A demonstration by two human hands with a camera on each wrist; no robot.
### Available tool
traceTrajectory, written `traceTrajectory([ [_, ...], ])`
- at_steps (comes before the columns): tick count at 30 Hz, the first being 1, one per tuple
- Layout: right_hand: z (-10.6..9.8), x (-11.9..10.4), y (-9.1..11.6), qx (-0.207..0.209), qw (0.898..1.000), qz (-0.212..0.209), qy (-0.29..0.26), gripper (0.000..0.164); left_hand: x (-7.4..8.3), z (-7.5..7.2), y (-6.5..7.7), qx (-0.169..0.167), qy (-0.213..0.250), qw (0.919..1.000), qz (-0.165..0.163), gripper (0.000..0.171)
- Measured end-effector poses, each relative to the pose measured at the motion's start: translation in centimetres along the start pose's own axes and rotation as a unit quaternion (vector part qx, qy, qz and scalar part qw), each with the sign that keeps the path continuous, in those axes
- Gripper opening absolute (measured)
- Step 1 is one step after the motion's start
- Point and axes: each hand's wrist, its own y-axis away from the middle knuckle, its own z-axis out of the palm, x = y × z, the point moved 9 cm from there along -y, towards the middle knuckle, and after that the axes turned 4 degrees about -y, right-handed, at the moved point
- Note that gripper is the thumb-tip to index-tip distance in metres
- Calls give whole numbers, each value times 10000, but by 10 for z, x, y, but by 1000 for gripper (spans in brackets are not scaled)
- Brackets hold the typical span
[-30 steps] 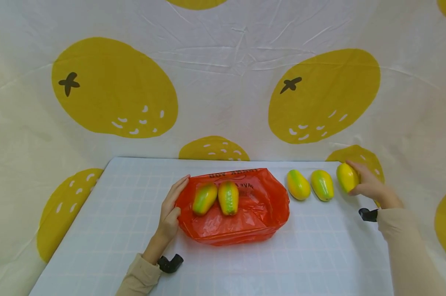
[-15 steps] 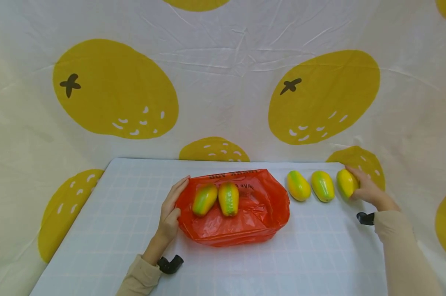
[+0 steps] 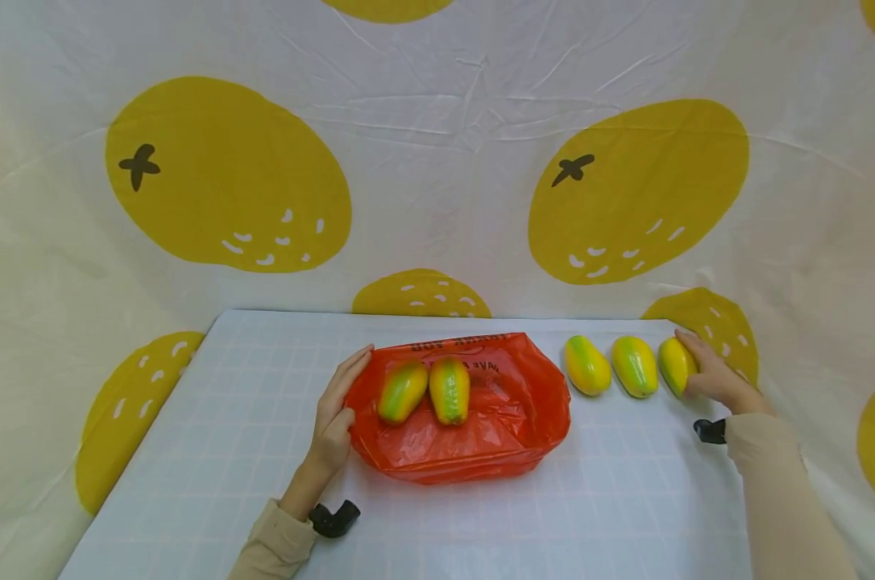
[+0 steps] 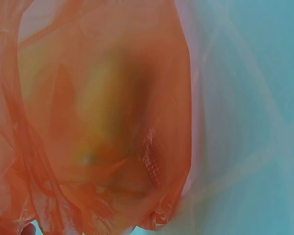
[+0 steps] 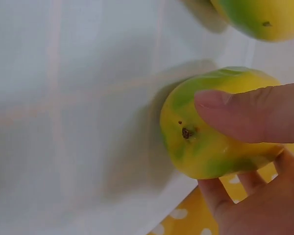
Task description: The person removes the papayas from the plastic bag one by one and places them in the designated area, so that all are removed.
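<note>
My left hand (image 3: 333, 411) grips the left side of a red plastic bag (image 3: 495, 427), which lies open on the table. Two yellow-and-green papayas sit inside it, a left one (image 3: 403, 392) and a right one (image 3: 449, 392). Through the bag's film (image 4: 171, 98), the left wrist view shows a blurred yellow shape. At the table's far right corner, my right hand (image 3: 713, 374) holds another papaya (image 5: 210, 132), thumb across it and fingers beneath. This papaya ends a row with a middle papaya (image 3: 634, 366) and a papaya nearest the bag (image 3: 586, 365).
A pale checked cloth covers the table (image 3: 191, 451). Behind it hangs a white sheet (image 3: 437, 177) printed with large yellow fruit. The table's right edge runs close beside my right hand.
My right hand has moved left and down toward the table with its papaya, bringing it closer to the row. The left hand and the bag have stayed in place.
</note>
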Motion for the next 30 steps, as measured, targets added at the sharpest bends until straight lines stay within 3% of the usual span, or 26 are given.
traceTrajectory([
  [15,2,2,-5,-58,9999,111,10,112,3,0,0,15,-45,10000,25,84],
  [30,1,-7,-1,-71,9999,-105,-59,113,2,0,0,0,-42,10000,30,84],
])
